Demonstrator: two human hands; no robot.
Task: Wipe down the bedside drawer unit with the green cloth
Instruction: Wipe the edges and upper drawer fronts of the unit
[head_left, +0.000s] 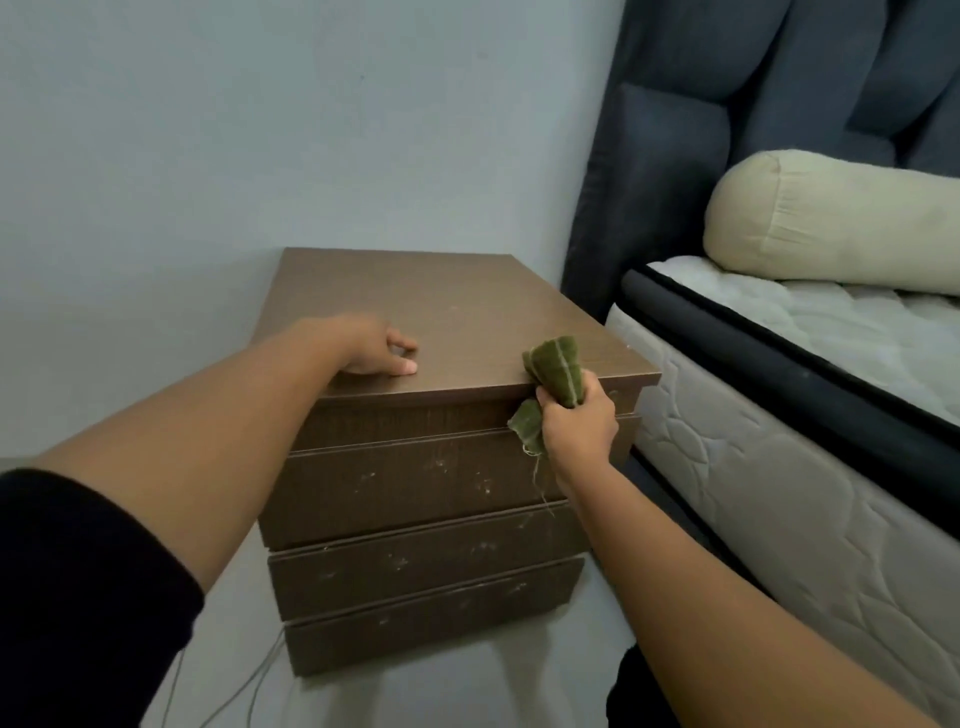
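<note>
We brace the drawer unit (457, 312) with our left hand (371, 351), fingers loosely curled on its top, holding nothing. Our right hand (576, 421) bunches the green cloth (556, 371), fingers clamped round it, the wad above them meeting the top's front edge, probably to wipe it.

Dark brown wood-grain drawer unit (457, 322) flecked with pale specks; olive-green cloth (558, 371) with a pale stripe; quilted white mattress (753, 467), black piping; cream bolster pillow (831, 223); slate-blue padded headboard (727, 104); black sleeve (78, 597)
</note>
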